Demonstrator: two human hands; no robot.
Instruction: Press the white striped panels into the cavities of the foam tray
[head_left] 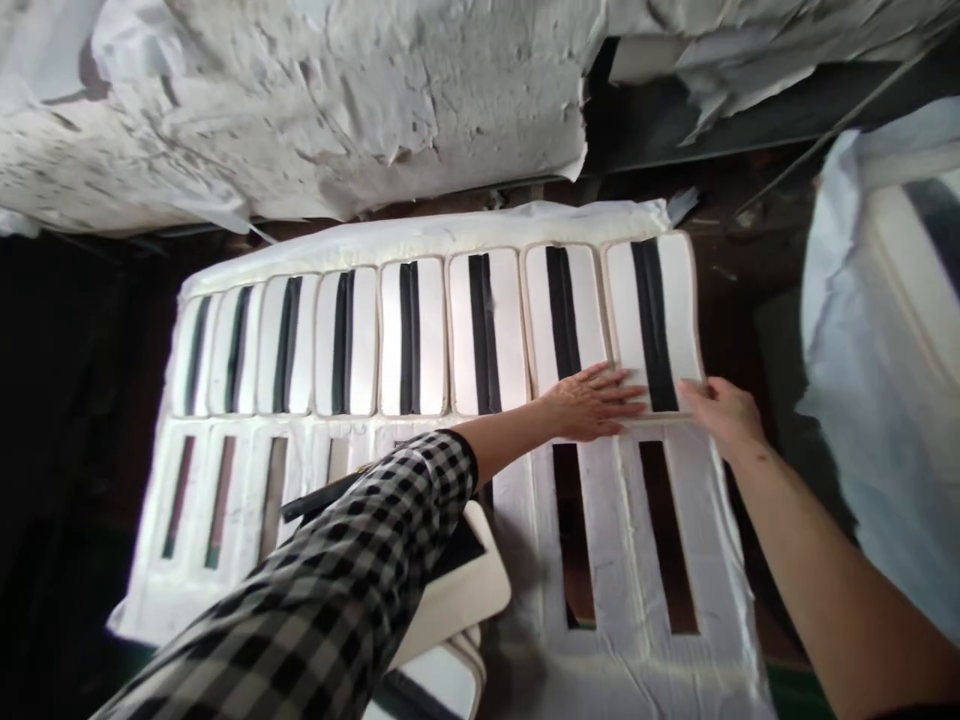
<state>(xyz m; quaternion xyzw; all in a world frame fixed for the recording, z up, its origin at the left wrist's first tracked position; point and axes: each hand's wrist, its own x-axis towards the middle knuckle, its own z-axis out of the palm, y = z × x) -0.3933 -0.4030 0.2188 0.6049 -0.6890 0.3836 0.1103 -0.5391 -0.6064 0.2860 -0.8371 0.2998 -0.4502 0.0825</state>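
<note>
A white board [525, 225] carries a row of several cream panels, each with a black stripe down its middle. My left hand [596, 402] lies flat with fingers stretched out on the near end of the rightmost panel [651, 325]. My right hand [724, 412] touches that panel's near right corner; its fingers are bent at the edge, and what they grip is hard to see. My left sleeve [330, 590] is black-and-white check.
Below the panels the white sheet [709, 560] has long rectangular slots cut in it. More cream panels [457, 610] sit under my left arm. Torn white paper [300, 100] covers the surface behind. A white-wrapped stack [885, 330] stands at the right.
</note>
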